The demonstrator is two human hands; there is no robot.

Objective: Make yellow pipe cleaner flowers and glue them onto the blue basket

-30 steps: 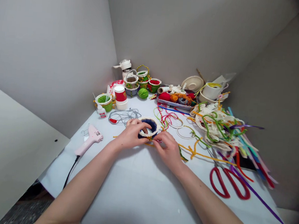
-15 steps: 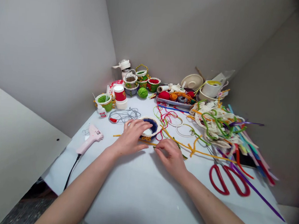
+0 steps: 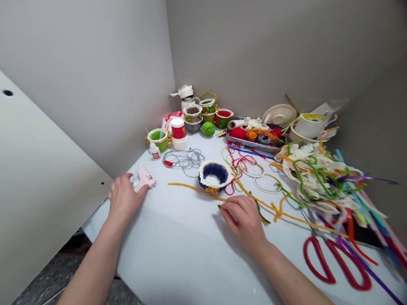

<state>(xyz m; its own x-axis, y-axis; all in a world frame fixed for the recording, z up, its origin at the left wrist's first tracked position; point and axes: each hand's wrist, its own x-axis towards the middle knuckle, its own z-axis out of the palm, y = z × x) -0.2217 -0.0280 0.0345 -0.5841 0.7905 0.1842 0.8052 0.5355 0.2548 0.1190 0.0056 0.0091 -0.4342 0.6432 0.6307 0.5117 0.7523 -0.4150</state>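
Observation:
My left hand (image 3: 125,197) is over the handle of a pink hot glue gun (image 3: 145,178) lying on the table, its fingers and thumb closing around it. My right hand (image 3: 243,221) is in a pinch; a tiny dark green piece (image 3: 219,207) shows at its fingertips. A longer dark green strip (image 3: 262,212) emerges beyond the knuckles; whether it joins the pinched piece is hidden. Just beyond this hand stands a small dark blue basket (image 3: 205,176) with a white braided rim and an orange-yellow decoration on its front. A yellow fuzzy strand (image 3: 186,187) runs in front of the basket.
Red-handled scissors (image 3: 336,261) lie at right, near a heap of lace and cords (image 3: 307,175). Behind are a tray of yarn balls (image 3: 250,142), small finished baskets (image 3: 223,119) and a glue bottle (image 3: 155,152). Loose grey cord (image 3: 185,159) lies at left.
My left hand has left the blue basket and moved left onto the glue gun. My right hand keeps its pinch near the basket. The view has shifted, so the table contents appear farther right.

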